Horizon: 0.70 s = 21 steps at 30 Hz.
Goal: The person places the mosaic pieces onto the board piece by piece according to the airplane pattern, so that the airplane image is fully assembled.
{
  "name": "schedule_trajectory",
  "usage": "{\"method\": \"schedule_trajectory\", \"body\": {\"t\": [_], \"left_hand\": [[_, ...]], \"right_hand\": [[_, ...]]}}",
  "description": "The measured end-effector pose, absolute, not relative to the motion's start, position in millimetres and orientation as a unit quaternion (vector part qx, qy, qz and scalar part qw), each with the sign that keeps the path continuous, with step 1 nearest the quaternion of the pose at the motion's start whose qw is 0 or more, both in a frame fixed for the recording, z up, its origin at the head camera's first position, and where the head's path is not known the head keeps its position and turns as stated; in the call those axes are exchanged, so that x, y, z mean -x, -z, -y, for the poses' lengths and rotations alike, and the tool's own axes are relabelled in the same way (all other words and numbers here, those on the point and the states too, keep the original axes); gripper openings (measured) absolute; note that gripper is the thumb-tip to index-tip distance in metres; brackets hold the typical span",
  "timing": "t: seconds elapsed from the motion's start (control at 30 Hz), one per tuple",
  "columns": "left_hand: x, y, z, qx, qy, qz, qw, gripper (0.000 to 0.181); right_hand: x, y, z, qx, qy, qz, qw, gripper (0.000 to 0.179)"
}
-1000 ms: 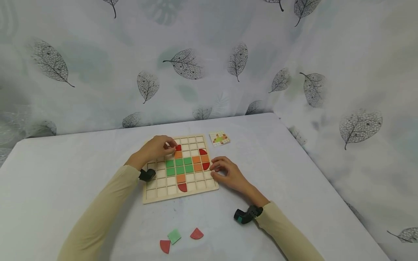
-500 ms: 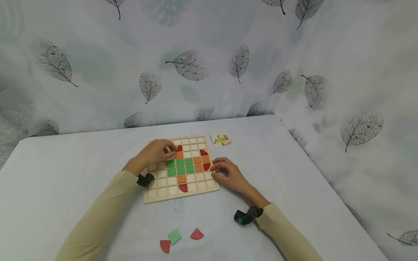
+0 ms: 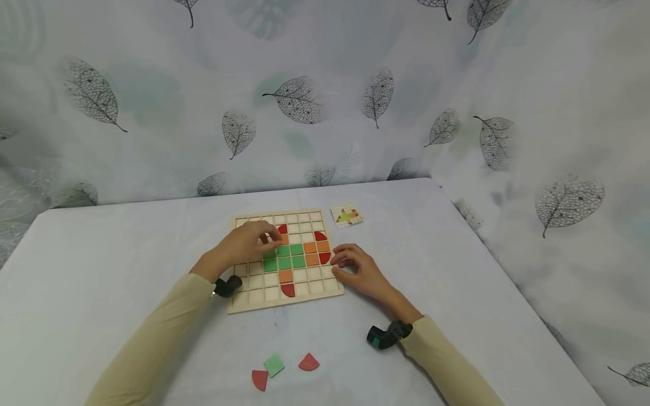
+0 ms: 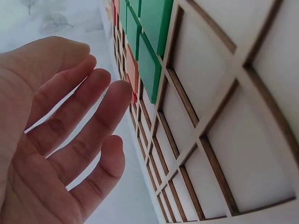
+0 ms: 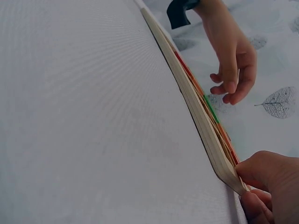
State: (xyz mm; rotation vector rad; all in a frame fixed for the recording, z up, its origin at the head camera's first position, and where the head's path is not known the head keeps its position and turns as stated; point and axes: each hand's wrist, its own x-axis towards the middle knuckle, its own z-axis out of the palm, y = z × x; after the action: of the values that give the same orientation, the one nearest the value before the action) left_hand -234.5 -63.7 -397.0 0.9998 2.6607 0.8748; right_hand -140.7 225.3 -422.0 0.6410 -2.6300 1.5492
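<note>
Over the left half of a wooden grid board [image 3: 256, 281], my left hand [image 3: 249, 241] hovers with its fingers loosely bent. The left wrist view shows nothing between the thumb and fingers [image 4: 77, 95]. Beneath and beside it lie green square tiles [image 3: 285, 263], partly covered by the hand, with an orange tile [image 3: 286, 276] and red quarter-circle pieces [image 3: 288, 290] set in cells around them. My right hand [image 3: 364, 275] holds the board's right edge, its thumb [image 5: 254, 169] at the top face and its fingers at the side.
A small pattern card [image 3: 347, 216] lies beyond the board's far right corner. Close to me on the white tablecloth are a loose green square [image 3: 274, 365] and two red quarter circles [image 3: 259, 380]. A leaf-print curtain [image 3: 299, 141] hangs behind the table.
My left hand has drawn back from the far red quarter circle and moved slightly nearer to me, over the green tiles. The right hand stays at the board's edge.
</note>
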Motion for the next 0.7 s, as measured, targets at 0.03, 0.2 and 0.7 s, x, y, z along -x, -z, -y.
{"method": "schedule_trajectory", "body": {"t": [0.03,0.2,0.7], "left_hand": [[232.7,396.4,63.6,-0.341,-0.292,-0.890,0.081,0.015],[224.3,394.0,63.1,-0.350,-0.285,-0.889,0.083,0.014],[199.3,396.3,57.8,-0.387,-0.271,-0.878,0.081,0.013]], "right_hand": [[140.7,421.8,-225.2,-0.205,-0.498,0.843,0.010,0.016],[140.5,421.1,-224.7,-0.205,-0.500,0.842,0.009,0.016],[140.6,421.2,-224.9,-0.198,-0.496,0.845,0.007,0.016]]}}
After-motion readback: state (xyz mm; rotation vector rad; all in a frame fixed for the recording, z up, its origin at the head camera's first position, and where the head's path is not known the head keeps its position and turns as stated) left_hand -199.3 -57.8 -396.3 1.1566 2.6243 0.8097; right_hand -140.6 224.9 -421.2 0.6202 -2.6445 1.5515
